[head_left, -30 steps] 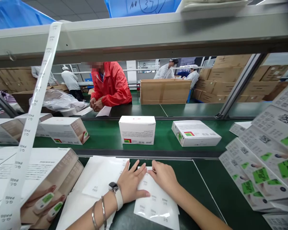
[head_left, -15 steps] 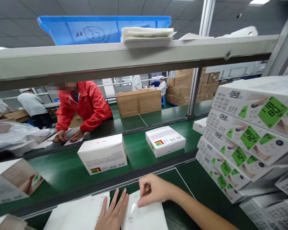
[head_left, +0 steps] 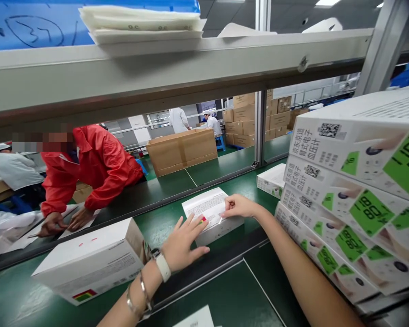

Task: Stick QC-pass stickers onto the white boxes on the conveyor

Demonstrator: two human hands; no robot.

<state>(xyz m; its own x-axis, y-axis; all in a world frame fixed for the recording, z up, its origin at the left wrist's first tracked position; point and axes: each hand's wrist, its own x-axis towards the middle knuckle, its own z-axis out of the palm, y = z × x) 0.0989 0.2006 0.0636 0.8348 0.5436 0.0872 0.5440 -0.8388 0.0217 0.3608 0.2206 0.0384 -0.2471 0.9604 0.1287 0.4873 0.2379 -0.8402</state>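
A flat white carton (head_left: 207, 203) lies on the green conveyor belt in front of me. Over its left front corner my left hand (head_left: 186, 238) is spread with the fingers apart, partly covering a coloured mark; whether it touches the carton I cannot tell. My right hand (head_left: 238, 206) is at the carton's right side, thumb and forefinger pinched on a small clear sticker (head_left: 220, 220) by the printed top. To the left stands a taller white box (head_left: 92, 259) with a red, yellow and green mark. White sheets (head_left: 196, 318) show at the bottom edge.
Stacked blood pressure monitor boxes (head_left: 344, 195) rise close on my right. Another white carton (head_left: 272, 179) sits farther along the belt. A shelf beam (head_left: 177, 68) crosses overhead, carrying papers and a blue bin (head_left: 37, 27). Opposite, a person in a red jacket (head_left: 95, 168) handles papers.
Both hands have moved from the white sheets up to the flat carton. The clear sticker has come off the sheet in my right hand's fingers. The view has shifted.
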